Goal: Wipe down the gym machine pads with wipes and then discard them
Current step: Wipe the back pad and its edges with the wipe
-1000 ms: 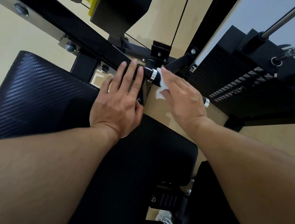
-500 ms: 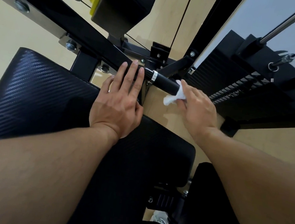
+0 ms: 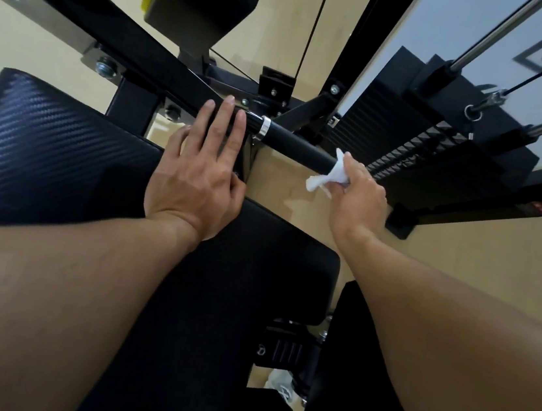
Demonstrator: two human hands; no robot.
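1. Two hands in view: right hand (image 3: 359, 195) pinches a crumpled white wipe (image 3: 329, 175) round the outer end of the black cylindrical handle grip (image 3: 296, 143).
2. Left hand (image 3: 198, 176) lies flat, fingers straight, on the black textured vinyl pad (image 3: 48, 144).
3. Wipe: soft, light, probably damp; hold bunched.
4. No bin visible.

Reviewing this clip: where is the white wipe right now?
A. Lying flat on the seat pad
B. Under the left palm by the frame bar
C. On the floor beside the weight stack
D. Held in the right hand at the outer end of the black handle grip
D. The right hand pinches the wipe at the far end of the handle grip, while the left hand rests flat with nothing in it.
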